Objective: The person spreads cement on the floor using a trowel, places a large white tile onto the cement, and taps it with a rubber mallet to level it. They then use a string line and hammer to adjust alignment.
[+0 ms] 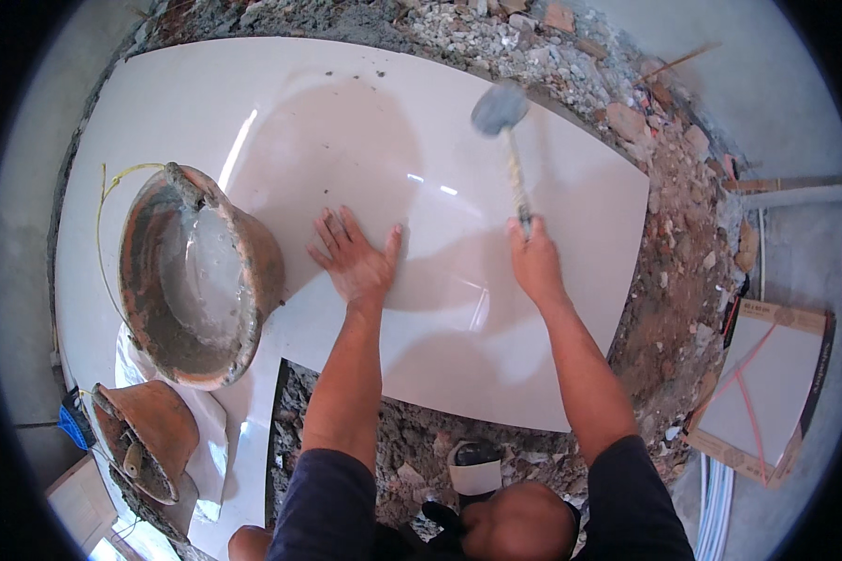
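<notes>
My left hand (356, 259) rests on a glossy pale floor tile (468, 346), its fingers spread and nothing held in it. To its right, my right hand (535, 262) is wrapped round the handle of a mallet (500, 109). The mallet's grey head, slightly blurred, points away from me over the far right part of the tiles; whether it touches the surface I cannot tell. Left of my left hand, an orange-brown bucket (269, 262) caked with mortar stands on the tiles with cloudy water in it.
A smaller mortar-smeared bucket (173, 421) with a wooden-handled tool in it leans at the near left. Rubble (571, 56) and soil line the far and right tile edges. A strapped carton of tiles (758, 388) stands at the right. Rough mortar (412, 439) lies by my knees.
</notes>
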Action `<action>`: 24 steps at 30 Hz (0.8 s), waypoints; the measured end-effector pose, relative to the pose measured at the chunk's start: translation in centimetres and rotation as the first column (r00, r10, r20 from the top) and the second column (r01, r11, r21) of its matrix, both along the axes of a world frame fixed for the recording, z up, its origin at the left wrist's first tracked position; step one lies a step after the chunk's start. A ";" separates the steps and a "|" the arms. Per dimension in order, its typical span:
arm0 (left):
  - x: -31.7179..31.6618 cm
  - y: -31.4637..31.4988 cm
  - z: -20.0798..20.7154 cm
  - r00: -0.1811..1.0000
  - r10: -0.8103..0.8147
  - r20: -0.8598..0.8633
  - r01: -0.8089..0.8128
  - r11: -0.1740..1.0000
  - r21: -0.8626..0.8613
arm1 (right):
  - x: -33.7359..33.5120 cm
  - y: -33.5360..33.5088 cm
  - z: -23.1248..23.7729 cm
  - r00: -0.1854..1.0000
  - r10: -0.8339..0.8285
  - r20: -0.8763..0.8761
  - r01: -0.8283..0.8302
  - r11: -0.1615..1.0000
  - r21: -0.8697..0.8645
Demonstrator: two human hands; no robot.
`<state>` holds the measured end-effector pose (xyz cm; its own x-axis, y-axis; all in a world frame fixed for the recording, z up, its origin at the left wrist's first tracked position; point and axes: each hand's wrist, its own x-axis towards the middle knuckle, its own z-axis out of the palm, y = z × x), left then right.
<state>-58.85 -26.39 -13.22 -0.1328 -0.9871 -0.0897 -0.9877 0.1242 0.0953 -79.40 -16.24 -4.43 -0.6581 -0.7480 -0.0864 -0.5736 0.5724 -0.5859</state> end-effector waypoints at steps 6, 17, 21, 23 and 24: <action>0.0 0.0 0.1 0.999 0.030 -0.023 -0.031 0.999 -0.013 | 0.4 -3.2 -0.6 0.999 -0.032 0.028 0.033 0.999 -0.035; 0.2 0.0 0.1 0.998 0.039 -0.052 -0.041 0.999 -0.024 | 2.2 -3.5 1.6 0.976 0.168 0.137 -0.188 0.970 0.154; 0.3 0.0 0.4 0.996 0.037 -0.079 -0.039 0.999 -0.027 | -0.2 -3.2 2.6 0.854 -0.060 0.517 0.128 0.987 -0.096; 0.3 0.0 0.4 0.996 0.039 -0.084 -0.040 0.999 -0.018 | -1.0 -3.4 2.6 0.912 -0.029 0.409 0.195 0.908 -0.370; 0.3 0.0 0.5 0.996 0.045 -0.081 -0.045 0.999 -0.006 | -1.3 -3.4 2.6 0.935 -0.074 0.346 0.183 0.937 -0.297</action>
